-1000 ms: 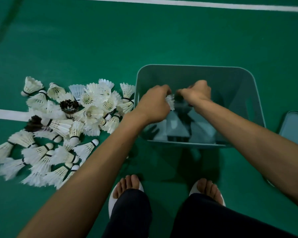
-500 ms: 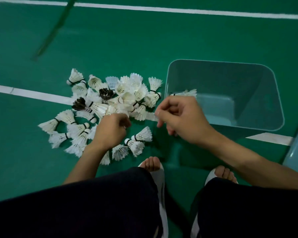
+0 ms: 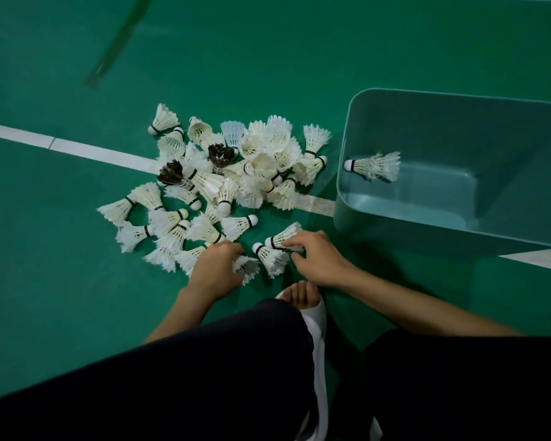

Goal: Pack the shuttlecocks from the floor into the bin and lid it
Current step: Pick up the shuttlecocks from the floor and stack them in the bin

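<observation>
A heap of white shuttlecocks (image 3: 255,167), two of them dark-feathered, lies on the green floor left of a teal bin (image 3: 395,218). One or two shuttlecocks (image 3: 374,166) lie inside the bin by its left wall. My left hand (image 3: 215,268) is curled around a white shuttlecock (image 3: 246,268) at the heap's near edge. My right hand (image 3: 318,257) rests its fingers on two shuttlecocks (image 3: 272,257) lying side by side on the floor. No lid is in view.
A white court line (image 3: 70,149) runs under the heap and the bin. My bare toes in a white slipper (image 3: 303,297) are just below the hands, with my dark trouser legs (image 3: 204,377) filling the bottom. A dark streak (image 3: 118,43) crosses the floor at upper left.
Both hands left the bin and came down to the near edge of the heap. The left closed on a shuttlecock; the right dropped onto two others. The view shifted left, so the bin sits farther right.
</observation>
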Available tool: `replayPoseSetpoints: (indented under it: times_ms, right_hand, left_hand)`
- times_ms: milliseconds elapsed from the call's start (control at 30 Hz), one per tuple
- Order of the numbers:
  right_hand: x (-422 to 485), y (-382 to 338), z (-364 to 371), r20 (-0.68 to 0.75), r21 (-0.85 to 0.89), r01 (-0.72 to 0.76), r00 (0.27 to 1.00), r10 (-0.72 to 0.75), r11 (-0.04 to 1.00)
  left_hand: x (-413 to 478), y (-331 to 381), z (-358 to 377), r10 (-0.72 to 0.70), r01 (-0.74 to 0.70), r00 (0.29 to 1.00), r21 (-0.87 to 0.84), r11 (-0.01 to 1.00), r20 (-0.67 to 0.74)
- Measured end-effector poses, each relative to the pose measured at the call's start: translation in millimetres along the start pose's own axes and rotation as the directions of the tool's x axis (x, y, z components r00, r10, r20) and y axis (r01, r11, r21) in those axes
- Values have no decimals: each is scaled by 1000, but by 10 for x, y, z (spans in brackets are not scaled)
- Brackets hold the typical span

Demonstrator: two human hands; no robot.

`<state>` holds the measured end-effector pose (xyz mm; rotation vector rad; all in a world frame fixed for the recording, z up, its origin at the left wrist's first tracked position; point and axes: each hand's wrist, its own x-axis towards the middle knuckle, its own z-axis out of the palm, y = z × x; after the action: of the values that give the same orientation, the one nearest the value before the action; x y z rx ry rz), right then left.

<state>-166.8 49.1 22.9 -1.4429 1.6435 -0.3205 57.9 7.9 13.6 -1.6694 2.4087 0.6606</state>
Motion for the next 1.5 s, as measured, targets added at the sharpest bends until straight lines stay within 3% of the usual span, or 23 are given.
replayPoseSetpoints:
  times_ms: [167,300,467,567,733,833,967,1067,1167,1367,1500]
  right_hand:
    - [56,-60,-37,-93,-62,147,984,-152,987]
    - [24,-197,-152,-180,-151,246,945,-272,957]
    - [-95,-418,-295,-242,-211,354,884,-399,911]
    - [-210,-576,-418,-254,-210,410,854,-455,888]
    - [-385,-748,-759,-377,-194,468,776,-506,862]
    - [-440,-696,-1066,-559,-123,435,712,-425,892]
    - [-583,-430,-1517,-756,23,390,609,-239,921]
    - [-837,-239,-1792,-809,127,348,578,-106,929]
    - [-1072,-66,-1996,-837,188,297,547,-5,936]
    - [-1165,423,-2319,-793,339,44,551,260,940]
    - [-920,770,-2447,-702,494,-66,557,443,867]
  left_hand:
    - [-26,57,84,-105,110,987,40,993,-121]
    - [-46,123,12,77,-91,986,-93,991,-149]
    - [79,305,30,261,-261,965,-19,965,-4]
    - [130,390,172,266,-269,962,33,963,65]
    - [142,449,302,203,-205,978,-47,978,-42]
    - [235,622,74,112,-132,990,-325,936,-81]
    - [312,1061,-425,-24,-211,948,-687,695,-316]
    - [277,1518,-835,-27,-404,849,-681,610,-528]
    - [240,1964,-1092,66,-519,788,-603,606,-612]
    - [481,2633,-1065,274,-547,812,-510,664,-515]
    - [758,2693,-889,331,-434,898,-461,774,-291]
